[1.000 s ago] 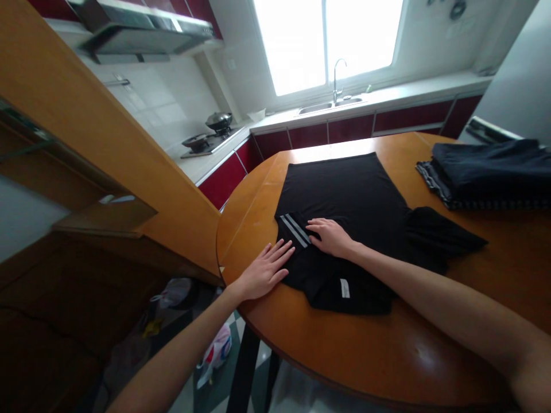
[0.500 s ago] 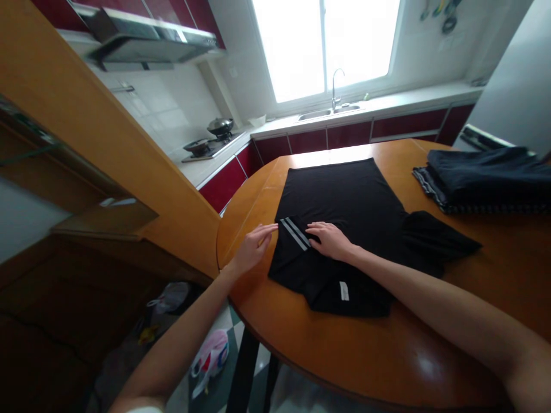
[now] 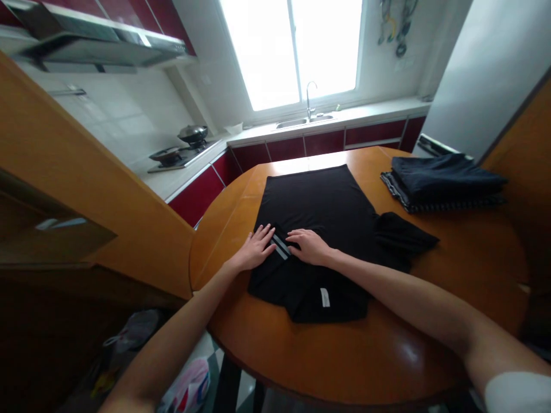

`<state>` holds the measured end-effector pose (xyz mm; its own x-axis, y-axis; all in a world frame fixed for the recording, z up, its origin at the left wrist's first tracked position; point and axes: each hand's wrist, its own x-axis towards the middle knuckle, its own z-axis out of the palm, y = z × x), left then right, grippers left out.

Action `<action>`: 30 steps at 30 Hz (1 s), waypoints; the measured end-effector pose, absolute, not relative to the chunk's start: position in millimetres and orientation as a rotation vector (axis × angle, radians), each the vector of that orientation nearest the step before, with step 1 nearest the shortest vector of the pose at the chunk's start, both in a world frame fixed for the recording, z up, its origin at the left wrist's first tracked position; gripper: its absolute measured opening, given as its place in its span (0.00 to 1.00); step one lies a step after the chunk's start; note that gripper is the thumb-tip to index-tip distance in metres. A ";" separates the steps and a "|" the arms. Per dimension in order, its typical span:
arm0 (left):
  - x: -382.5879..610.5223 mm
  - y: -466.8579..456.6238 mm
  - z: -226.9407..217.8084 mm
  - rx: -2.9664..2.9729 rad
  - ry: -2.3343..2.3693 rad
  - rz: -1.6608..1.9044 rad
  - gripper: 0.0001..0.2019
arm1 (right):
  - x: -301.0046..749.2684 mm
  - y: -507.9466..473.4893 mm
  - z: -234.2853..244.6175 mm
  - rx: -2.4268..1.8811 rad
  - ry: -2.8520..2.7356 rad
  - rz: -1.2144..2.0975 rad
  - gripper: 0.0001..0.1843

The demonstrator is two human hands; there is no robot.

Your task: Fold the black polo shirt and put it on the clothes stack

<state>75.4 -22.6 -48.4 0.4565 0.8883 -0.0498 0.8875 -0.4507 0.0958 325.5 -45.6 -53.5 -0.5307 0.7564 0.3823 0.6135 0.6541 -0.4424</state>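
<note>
black tee (image 3: 318, 201) lying flat, long axis running away from the person, white tag (image 3: 325, 297) end nearest, hem (image 3: 307, 171) toward the window (image 3: 329, 46), left hand (image 3: 255, 248) flat on it by the gray stripes (image 3: 281, 250), fingers spread, right hand (image 3: 310, 248) kinda curled, can't tell if pinching fabric, rounded wooden surface (image 3: 327, 367), kitchen sink (image 3: 293, 123) beyond

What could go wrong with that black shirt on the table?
The left hand and right hand lie on the black shirt at the grey stripes, so sliding either one might wrinkle the cloth. The sleeve sticking out on the right looks bunched, so it could crease if pressed like that.
</note>
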 end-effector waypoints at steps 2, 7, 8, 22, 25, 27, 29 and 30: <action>81.7 -16.8 -40.9 2.586 1.618 0.046 0.32 | 330.2 -43.6 -37.5 -1.058 -2.255 0.398 0.16; 123.6 -6.2 -21.7 2.599 1.561 0.175 0.30 | 376.6 -34.3 7.6 -1.196 -2.025 0.419 0.14; 135.0 -4.7 -19.1 2.597 1.529 0.173 0.29 | 392.8 -32.6 12.6 -1.252 -1.993 0.421 0.13; 289.6 -12.0 -30.0 2.685 0.909 0.372 0.25 | 583.9 -47.1 -22.7 -1.994 -1.649 0.392 0.16; 292.7 -20.9 -45.9 2.719 0.860 0.452 0.23 | 590.5 -45.3 -28.6 -2.094 -1.688 0.421 0.20; 292.4 -23.0 -52.8 2.727 0.832 0.481 0.22 | 595.1 -44.3 -29.5 -2.170 -1.716 0.409 0.24; 292.3 -21.8 -55.8 2.714 0.822 0.507 0.22 | 601.3 -44.2 -28.4 -2.261 -1.717 0.384 0.27; 292.4 -20.4 -56.3 2.706 0.828 0.519 0.22 | 605.0 -44.6 -27.5 -2.301 -1.712 0.376 0.28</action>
